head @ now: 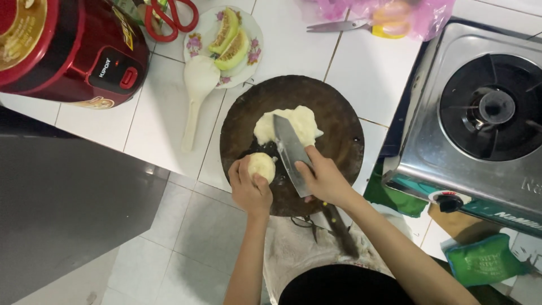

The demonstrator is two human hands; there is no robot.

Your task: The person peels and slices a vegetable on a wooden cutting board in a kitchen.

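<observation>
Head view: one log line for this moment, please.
left hand: grips pale round piece | right hand: holds knife | on: round dark board

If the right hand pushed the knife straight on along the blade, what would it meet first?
Probably the pale heap of slices on the round cutting board: the knife in the right hand already points into it.

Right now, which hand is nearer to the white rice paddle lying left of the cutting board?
Left. The left hand, gripping a pale round piece at the board's near-left edge, sits just right of the paddle. The right hand, holding the cleaver, is farther right.
</observation>
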